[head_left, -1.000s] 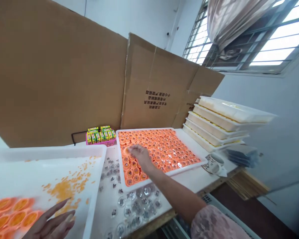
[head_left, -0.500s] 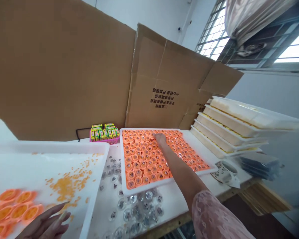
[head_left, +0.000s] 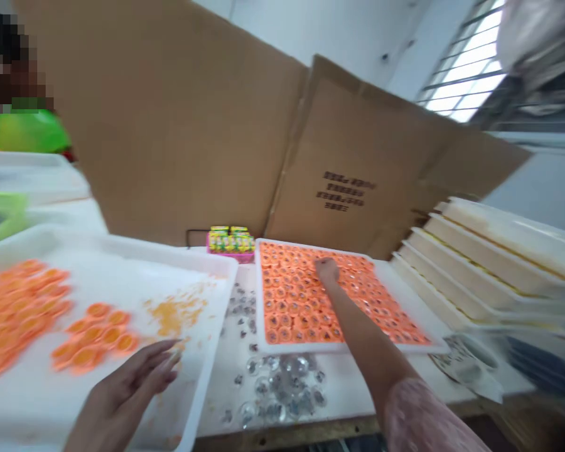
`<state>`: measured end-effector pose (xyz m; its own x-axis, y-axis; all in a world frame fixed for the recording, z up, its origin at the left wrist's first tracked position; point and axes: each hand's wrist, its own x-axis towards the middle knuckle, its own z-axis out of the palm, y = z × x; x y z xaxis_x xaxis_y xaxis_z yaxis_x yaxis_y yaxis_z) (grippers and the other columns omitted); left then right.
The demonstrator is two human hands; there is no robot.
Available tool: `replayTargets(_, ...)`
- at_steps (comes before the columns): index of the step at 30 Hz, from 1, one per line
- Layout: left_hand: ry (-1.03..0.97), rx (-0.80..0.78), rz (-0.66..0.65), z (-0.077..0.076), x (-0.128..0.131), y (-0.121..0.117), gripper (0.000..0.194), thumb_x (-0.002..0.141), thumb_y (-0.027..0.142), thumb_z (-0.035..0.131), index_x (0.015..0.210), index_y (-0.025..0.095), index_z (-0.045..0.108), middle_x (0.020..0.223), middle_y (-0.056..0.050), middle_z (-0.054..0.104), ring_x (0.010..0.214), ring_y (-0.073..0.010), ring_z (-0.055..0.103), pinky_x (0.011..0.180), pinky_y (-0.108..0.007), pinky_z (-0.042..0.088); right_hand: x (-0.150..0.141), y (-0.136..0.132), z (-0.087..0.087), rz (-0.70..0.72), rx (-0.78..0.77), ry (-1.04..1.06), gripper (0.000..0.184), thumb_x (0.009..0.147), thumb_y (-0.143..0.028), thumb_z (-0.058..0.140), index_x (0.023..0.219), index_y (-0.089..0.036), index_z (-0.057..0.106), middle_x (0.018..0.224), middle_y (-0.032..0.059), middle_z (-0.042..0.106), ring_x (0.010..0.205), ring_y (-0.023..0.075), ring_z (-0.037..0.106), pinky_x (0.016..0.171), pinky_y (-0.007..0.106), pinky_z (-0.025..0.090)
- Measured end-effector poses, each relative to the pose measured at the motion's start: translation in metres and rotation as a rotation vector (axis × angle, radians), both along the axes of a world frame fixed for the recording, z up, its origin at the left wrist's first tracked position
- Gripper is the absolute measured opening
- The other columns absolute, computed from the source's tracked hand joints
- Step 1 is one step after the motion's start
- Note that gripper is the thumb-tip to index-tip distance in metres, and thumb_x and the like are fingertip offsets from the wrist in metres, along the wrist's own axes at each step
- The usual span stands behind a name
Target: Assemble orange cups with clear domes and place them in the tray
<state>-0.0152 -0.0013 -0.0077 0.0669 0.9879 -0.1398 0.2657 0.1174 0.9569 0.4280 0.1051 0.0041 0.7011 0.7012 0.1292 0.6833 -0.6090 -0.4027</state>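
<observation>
My right hand point(head_left: 327, 270) reaches over the white tray point(head_left: 260, 301) of small orange round cups point(head_left: 287, 295) and touches them near the back. Its fingers are curled down, and whatever is under the fingertips is hidden. My left hand point(head_left: 134, 392) hovers over the right part of another white tray point(head_left: 223, 301), fingers loosely bent and a little apart, with nothing visible in it. Beside that hand lie scattered orange-yellow bits point(head_left: 174, 314) and a small group of orange cups with orange filling point(head_left: 94, 336). A larger group of these cups point(head_left: 19, 307) lies further left.
Clear round plastic pieces point(head_left: 282, 383) lie between and before the trays. A pink basket of small yellow-green packs point(head_left: 230, 242) stands behind, against a cardboard screen point(head_left: 193, 125). At right are stacked white trays point(head_left: 480, 270) and a patterned cup point(head_left: 471, 358). Someone in green point(head_left: 28, 129) is at far left.
The view has swung left, showing more of the left tray and a person beyond. My right hand stays at the orange cups; my left hand remains over its tray.
</observation>
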Motion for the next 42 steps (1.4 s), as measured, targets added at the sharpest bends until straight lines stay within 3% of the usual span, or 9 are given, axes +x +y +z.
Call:
replayTargets(4, -0.111, 0.007, -0.151, 0.021, 0.008, -0.007, 0.031, 0.075, 0.045, 0.061, 0.093, 0.021, 0.068, 0.080, -0.004, 0.070, 0.074, -0.0211, 0.066, 0.067, -0.028, 0.051, -0.054, 0.016, 0.006, 0.076, 0.200, -0.066, 0.030, 0.089, -0.026, 0.044, 0.112, -0.009, 0.054, 0.116, 0.0161, 0.054, 0.102, 0.0234, 0.054, 0.086, 0.038, 0.043)
replayTargets(6, -0.119, 0.051, -0.219, 0.027, 0.007, -0.007, 0.028, 0.078, 0.043, 0.059, 0.087, 0.019, 0.070, 0.075, -0.004, 0.068, 0.071, -0.0193, 0.062, 0.065, -0.027, 0.048, -0.104, 0.028, 0.008, 0.302, 0.311, -0.015, 0.028, 0.087, -0.027, 0.043, 0.106, -0.012, 0.057, 0.107, 0.0118, 0.059, 0.094, 0.0196, 0.057, 0.083, 0.032, 0.043)
replayTargets(8, -0.116, 0.108, -0.258, 0.030, 0.004, -0.008, 0.028, 0.079, 0.042, 0.057, 0.081, 0.018, 0.070, 0.071, -0.004, 0.067, 0.069, -0.0179, 0.059, 0.062, -0.026, 0.045, -0.168, 0.034, 0.009, 0.720, 0.394, 0.137, 0.022, 0.085, -0.027, 0.044, 0.092, -0.015, 0.062, 0.093, 0.0068, 0.064, 0.084, 0.0162, 0.058, 0.078, 0.028, 0.044)
replayTargets(12, -0.119, 0.189, -0.273, 0.031, -0.002, -0.012, 0.028, 0.081, 0.040, 0.056, 0.078, 0.016, 0.071, 0.067, -0.003, 0.066, 0.063, -0.0154, 0.055, 0.058, -0.025, 0.039, -0.295, 0.025, 0.001, 1.374, 0.105, 0.199, 0.021, 0.080, -0.035, 0.057, 0.086, -0.017, 0.064, 0.082, 0.0029, 0.064, 0.072, 0.0135, 0.057, 0.067, 0.024, 0.042)
replayTargets(17, -0.149, 0.277, -0.285, 0.028, -0.006, -0.013, 0.028, 0.083, 0.037, 0.054, 0.075, 0.015, 0.070, 0.068, -0.003, 0.066, 0.062, -0.0144, 0.053, 0.056, -0.024, 0.036, -0.376, 0.008, -0.022, 1.495, -0.200, -0.101, 0.050, 0.068, -0.058, 0.065, 0.094, -0.015, 0.062, 0.089, 0.0068, 0.061, 0.076, 0.0180, 0.055, 0.065, 0.027, 0.039)
replayTargets(23, -0.156, 0.317, -0.247, 0.024, -0.009, -0.013, 0.026, 0.084, 0.035, 0.053, 0.077, 0.016, 0.070, 0.067, -0.003, 0.066, 0.062, -0.0151, 0.055, 0.057, -0.025, 0.037, -0.376, -0.001, -0.023, 1.442, -0.305, -0.210, 0.030, 0.077, -0.045, 0.062, 0.087, -0.017, 0.065, 0.083, 0.0055, 0.061, 0.078, 0.0181, 0.056, 0.066, 0.026, 0.037)
replayTargets(30, -0.257, 0.320, 0.417, 0.003, -0.007, -0.003, 0.018, 0.086, 0.034, 0.049, 0.093, 0.021, 0.059, 0.094, -0.004, 0.061, 0.089, -0.0179, 0.056, 0.080, -0.029, 0.042, -0.324, -0.034, 0.018, 1.319, 0.108, -0.095, 0.020, 0.082, -0.033, 0.059, 0.091, -0.017, 0.064, 0.082, 0.0040, 0.059, 0.074, 0.0138, 0.054, 0.067, 0.024, 0.039)
replayTargets(37, -0.857, -0.212, 0.021, 0.015, -0.002, 0.011, 0.027, 0.078, 0.033, 0.061, 0.098, 0.015, 0.063, 0.099, -0.009, 0.066, 0.087, -0.0196, 0.063, 0.084, -0.035, 0.049, -0.294, -0.063, 0.025, 1.296, 0.259, 0.034, 0.023, 0.083, -0.037, 0.057, 0.090, -0.017, 0.065, 0.078, 0.0025, 0.059, 0.071, 0.0124, 0.053, 0.066, 0.023, 0.040)
replayTargets(42, -0.897, -0.287, 0.007, 0.022, 0.013, 0.009, 0.014, 0.069, 0.015, 0.067, 0.084, 0.011, 0.066, 0.089, -0.007, 0.067, 0.080, -0.0152, 0.063, 0.079, -0.028, 0.053, -0.279, -0.077, 0.021, 1.289, 0.228, 0.088, 0.022, 0.084, -0.036, 0.057, 0.094, -0.018, 0.065, 0.082, 0.0029, 0.061, 0.077, 0.0134, 0.055, 0.070, 0.023, 0.042)
